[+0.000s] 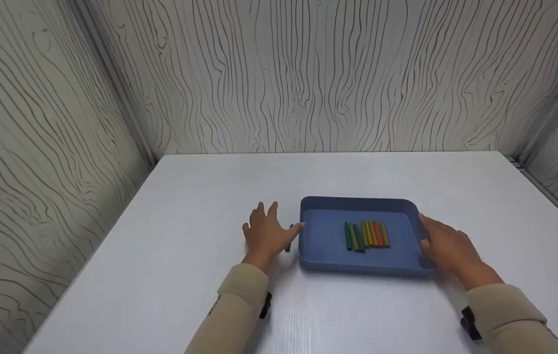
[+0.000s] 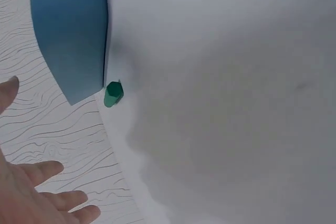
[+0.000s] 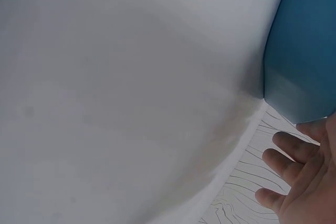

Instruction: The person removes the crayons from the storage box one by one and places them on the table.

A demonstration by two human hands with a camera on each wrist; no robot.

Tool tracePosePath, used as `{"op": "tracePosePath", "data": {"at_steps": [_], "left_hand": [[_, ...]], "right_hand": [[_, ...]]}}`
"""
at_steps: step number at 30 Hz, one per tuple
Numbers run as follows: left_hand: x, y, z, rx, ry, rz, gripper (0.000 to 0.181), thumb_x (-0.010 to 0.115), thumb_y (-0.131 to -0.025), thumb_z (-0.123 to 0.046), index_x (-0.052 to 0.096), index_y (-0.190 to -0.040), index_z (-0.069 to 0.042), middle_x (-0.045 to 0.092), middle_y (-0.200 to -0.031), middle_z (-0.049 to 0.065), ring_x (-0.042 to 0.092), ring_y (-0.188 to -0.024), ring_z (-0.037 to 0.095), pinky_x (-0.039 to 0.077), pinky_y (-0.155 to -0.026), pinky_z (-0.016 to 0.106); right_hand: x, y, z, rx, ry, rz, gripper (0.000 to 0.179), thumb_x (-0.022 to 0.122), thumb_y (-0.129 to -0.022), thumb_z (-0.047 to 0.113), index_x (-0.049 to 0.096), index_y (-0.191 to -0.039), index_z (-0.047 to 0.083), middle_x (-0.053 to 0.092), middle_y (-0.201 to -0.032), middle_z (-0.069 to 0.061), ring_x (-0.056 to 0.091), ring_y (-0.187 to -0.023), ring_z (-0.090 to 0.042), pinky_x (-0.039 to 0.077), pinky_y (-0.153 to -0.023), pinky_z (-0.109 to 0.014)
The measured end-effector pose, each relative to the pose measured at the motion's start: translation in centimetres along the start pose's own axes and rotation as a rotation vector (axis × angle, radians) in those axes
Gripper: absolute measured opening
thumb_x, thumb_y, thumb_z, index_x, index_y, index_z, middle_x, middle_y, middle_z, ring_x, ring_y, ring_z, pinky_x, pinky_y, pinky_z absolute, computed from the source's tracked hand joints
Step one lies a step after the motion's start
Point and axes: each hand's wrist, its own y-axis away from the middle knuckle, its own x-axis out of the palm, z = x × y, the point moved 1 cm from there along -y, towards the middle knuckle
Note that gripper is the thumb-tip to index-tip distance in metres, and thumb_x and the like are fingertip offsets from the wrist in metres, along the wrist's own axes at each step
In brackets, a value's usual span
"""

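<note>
A shallow blue tray (image 1: 325,253) lies on the table. Inside it is a row of short crayon-like sticks (image 1: 377,234), several of them green, yellow or olive and one red-orange. One dark green stick (image 1: 288,245) with a six-sided end (image 2: 114,89) lies outside, along the tray's left wall. Over and beside this stick is my left hand (image 1: 265,233), fingers spread and holding nothing, its thumb at the tray's left rim. At the tray's right side, my right hand (image 1: 451,248) touches the wall with its fingertips; the other fingers (image 3: 286,163) are loosely extended in the right wrist view.
The white table (image 1: 200,206) carries the tray right of its middle. Wood-grain patterned panels (image 1: 298,78) rise behind it and on both sides. Dark wrist straps (image 1: 265,306) show at both beige sleeves.
</note>
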Motion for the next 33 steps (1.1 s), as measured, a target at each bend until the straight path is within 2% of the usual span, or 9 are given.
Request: {"op": "tracePosePath", "data": {"at_steps": [7,14,19,25,33], "left_hand": [[-0.2,-0.2,-1.6,0.038,-0.001,0.010,0.084,0.065,-0.079,-0.060,0.043,-0.143,-0.009,0.031,-0.148,0.021,0.028,-0.136,0.036,0.025,-0.103,0.056],[0.2,-0.2,-3.4,0.072,-0.001,-0.017,0.080,0.068,-0.080,-0.054,0.046,-0.141,-0.009,0.034,-0.147,0.019,0.031,-0.135,0.034,0.027,-0.104,0.051],[0.7,-0.1,-4.7,0.092,0.003,-0.009,0.077,0.069,-0.081,-0.052,0.046,-0.141,-0.010,0.035,-0.147,0.017,0.032,-0.135,0.032,0.027,-0.105,0.048],[1.6,0.0,-6.1,0.118,0.022,-0.004,0.074,0.070,-0.081,-0.049,0.047,-0.140,-0.009,0.038,-0.145,0.017,0.034,-0.133,0.031,0.027,-0.106,0.046],[3.2,0.7,-7.7,0.120,0.057,-0.004,0.071,0.074,-0.080,-0.043,0.051,-0.137,-0.008,0.044,-0.140,0.015,0.042,-0.128,0.030,0.033,-0.104,0.044]], "right_hand": [[-0.1,0.0,0.2,0.012,-0.005,0.000,0.057,0.046,-0.089,0.008,0.032,-0.141,-0.012,0.039,-0.138,-0.033,0.036,-0.124,-0.051,0.027,-0.095,-0.065],[0.0,0.0,0.2,0.013,-0.007,-0.010,0.056,0.045,-0.090,0.009,0.033,-0.141,-0.012,0.040,-0.138,-0.033,0.036,-0.124,-0.051,0.029,-0.095,-0.064],[0.1,0.1,0.1,0.016,0.007,-0.004,0.056,0.044,-0.091,0.010,0.032,-0.141,-0.011,0.039,-0.138,-0.032,0.035,-0.124,-0.051,0.027,-0.097,-0.064],[0.1,0.1,0.0,0.033,-0.008,0.002,0.057,0.044,-0.091,0.010,0.031,-0.142,-0.010,0.037,-0.139,-0.032,0.033,-0.125,-0.051,0.023,-0.098,-0.065],[0.0,0.1,0.2,0.014,-0.007,-0.016,0.057,0.045,-0.090,0.009,0.033,-0.141,-0.011,0.039,-0.138,-0.033,0.036,-0.124,-0.051,0.027,-0.097,-0.062]]}}
